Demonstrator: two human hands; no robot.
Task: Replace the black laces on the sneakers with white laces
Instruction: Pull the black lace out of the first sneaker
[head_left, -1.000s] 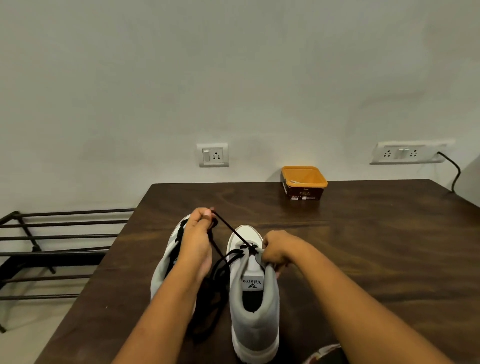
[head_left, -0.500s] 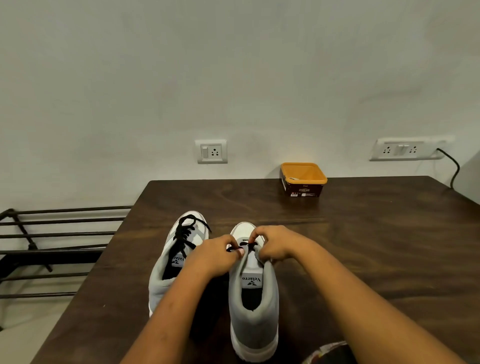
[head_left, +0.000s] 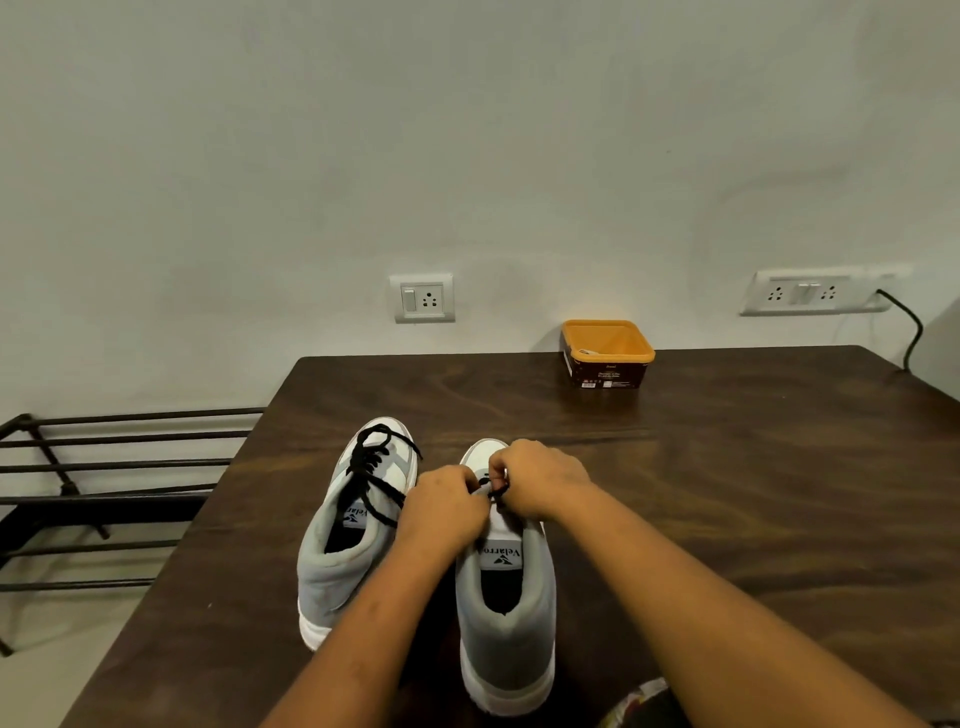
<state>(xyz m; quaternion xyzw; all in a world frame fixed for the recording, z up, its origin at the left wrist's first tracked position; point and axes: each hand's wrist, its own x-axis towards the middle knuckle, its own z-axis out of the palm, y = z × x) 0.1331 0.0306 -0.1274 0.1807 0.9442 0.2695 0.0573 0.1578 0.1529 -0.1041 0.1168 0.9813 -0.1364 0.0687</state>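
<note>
Tongue label (head_left: 501, 556) on right sneaker (head_left: 506, 623) reads "Velarro". Left sneaker (head_left: 332, 571) label partly hidden. Tub (head_left: 605, 371) print illegible.

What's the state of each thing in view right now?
left sneaker: upright on the table, laced in black, ends loose.
right sneaker: upright, black lace visible only near the toe end.
left hand: pinches the black lace.
right hand: pinches the black lace.
orange tub: open, no lid, contents unclear.
cable: runs from the right socket plate.
</note>
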